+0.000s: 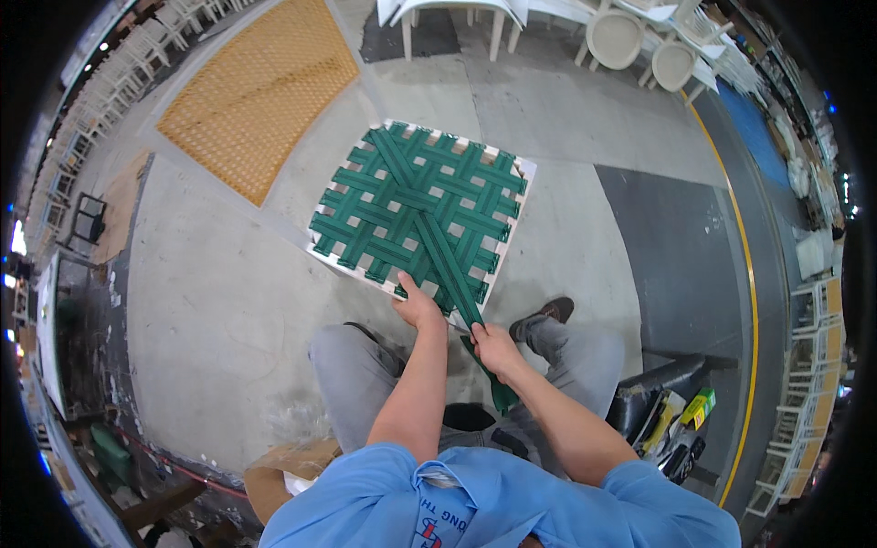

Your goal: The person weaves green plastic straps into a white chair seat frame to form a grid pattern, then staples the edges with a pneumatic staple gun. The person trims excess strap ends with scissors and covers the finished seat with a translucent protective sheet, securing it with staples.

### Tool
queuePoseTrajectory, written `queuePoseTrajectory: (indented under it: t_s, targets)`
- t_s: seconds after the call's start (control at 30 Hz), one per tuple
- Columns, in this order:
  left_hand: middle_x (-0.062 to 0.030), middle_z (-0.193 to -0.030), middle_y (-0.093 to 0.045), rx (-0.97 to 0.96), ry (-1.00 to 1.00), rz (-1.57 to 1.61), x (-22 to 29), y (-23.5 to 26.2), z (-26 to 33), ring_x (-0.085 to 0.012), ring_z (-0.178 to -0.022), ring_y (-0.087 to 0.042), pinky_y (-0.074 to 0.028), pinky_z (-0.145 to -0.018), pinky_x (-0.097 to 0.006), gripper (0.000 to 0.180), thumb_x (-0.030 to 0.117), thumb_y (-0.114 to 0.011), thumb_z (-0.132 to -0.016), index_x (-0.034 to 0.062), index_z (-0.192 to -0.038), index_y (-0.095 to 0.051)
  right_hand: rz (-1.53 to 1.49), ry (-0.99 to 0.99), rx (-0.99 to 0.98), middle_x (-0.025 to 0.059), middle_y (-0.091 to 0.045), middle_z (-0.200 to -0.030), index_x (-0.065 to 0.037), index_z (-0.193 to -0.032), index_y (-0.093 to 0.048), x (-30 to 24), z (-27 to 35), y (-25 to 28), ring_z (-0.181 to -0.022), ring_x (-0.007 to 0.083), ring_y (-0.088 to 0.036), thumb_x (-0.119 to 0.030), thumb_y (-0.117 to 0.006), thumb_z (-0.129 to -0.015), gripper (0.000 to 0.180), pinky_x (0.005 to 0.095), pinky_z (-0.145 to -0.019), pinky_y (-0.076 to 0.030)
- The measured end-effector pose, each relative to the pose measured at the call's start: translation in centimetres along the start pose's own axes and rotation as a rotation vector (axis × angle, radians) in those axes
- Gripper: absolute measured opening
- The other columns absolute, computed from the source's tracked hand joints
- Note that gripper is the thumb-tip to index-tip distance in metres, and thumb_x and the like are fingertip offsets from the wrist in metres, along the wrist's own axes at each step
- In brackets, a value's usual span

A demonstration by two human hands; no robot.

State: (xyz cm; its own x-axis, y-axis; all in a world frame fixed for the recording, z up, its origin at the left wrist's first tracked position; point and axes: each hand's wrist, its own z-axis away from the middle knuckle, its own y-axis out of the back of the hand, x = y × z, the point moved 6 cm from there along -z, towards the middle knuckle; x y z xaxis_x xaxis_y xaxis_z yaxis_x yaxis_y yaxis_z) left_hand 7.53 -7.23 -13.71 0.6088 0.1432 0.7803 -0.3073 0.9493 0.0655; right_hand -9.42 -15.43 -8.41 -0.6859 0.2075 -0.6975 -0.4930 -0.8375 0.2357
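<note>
A square seat frame (508,239) with a pale rim stands in front of my knees. Green webbing (365,210) is woven across it in a lattice with small square gaps. One loose green strap (440,254) lies diagonally over the weave, and its tail hangs between my legs. My left hand (420,304) grips the near edge of the frame, thumb on top, the other fingers mostly hidden beneath. Just right of it, my right hand (494,349) pinches the strap close to the near corner.
Yellow woven cane sheeting (260,96) lies at the far left. Pale chairs and a table (454,7) stand at the back. A black tray (662,411) with yellow and green packages sits by my right knee. A cardboard box (274,470) is at my left side.
</note>
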Motion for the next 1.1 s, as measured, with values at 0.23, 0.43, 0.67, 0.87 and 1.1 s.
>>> queuePoseTrajectory:
  t_s: [0.23,0.43,0.67,0.87,1.1]
  targets:
    - [-0.0221,-0.137,-0.061,0.012,0.034,0.032,0.4,-0.2,0.0,-0.0339,-0.120,-0.062,-0.051,-0.102,-0.042,0.073,0.052,-0.065,-0.098,-0.0040,-0.142,-0.050,-0.083,-0.010,0.025,0.0005,-0.049,-0.068,-0.005,-0.090,-0.057,2.2,4.4,0.9,-0.061,0.0129,-0.046,-0.034,-0.047,-0.111,0.038,0.0332,-0.057,-0.040]
    - [-0.0206,-0.144,-0.054,-0.029,0.075,0.059,-0.2,-0.1,-0.3,-0.0327,-0.125,-0.058,-0.050,-0.103,-0.043,0.079,0.055,-0.063,-0.099,-0.0020,-0.148,-0.040,-0.037,-0.032,0.002,0.0073,-0.055,-0.073,-0.003,-0.090,-0.056,5.1,3.3,-0.4,-0.066,0.0200,-0.052,-0.036,-0.045,-0.111,0.041,0.0379,-0.063,-0.044]
    - [-0.0216,-0.147,-0.049,-0.094,0.094,0.038,-0.2,-0.8,0.5,-0.0345,-0.125,-0.058,-0.054,-0.099,-0.048,0.092,0.064,-0.060,-0.097,-0.0031,-0.153,-0.031,0.335,0.050,0.067,0.0270,-0.068,-0.102,0.003,-0.104,-0.062,6.6,-0.6,0.0,-0.100,0.0465,-0.064,-0.037,-0.044,-0.110,0.044,0.0527,-0.086,-0.048]
    - [-0.0133,-0.118,-0.063,-0.413,0.187,-0.163,-0.5,1.3,-1.1,-0.0258,-0.097,-0.066,-0.057,-0.075,-0.040,0.083,0.064,-0.063,-0.095,-0.0025,-0.142,-0.046,0.399,0.160,0.093,0.0295,-0.067,-0.113,0.001,-0.112,-0.061,5.5,-2.9,-1.3,-0.111,0.0490,-0.062,-0.036,-0.043,-0.109,0.041,0.0553,-0.091,-0.048]
    - [-0.0226,-0.098,-0.074,-1.037,-0.422,-1.235,-5.2,3.3,5.3,-0.0374,-0.093,-0.072,-0.055,-0.080,-0.044,0.078,0.070,-0.051,-0.097,-0.0040,-0.104,-0.074,0.375,0.172,-0.018,0.0280,-0.069,-0.107,0.001,-0.107,-0.063,5.7,-3.0,-1.6,-0.105,0.0486,-0.064,-0.029,-0.043,-0.107,0.036,0.0539,-0.089,-0.050]
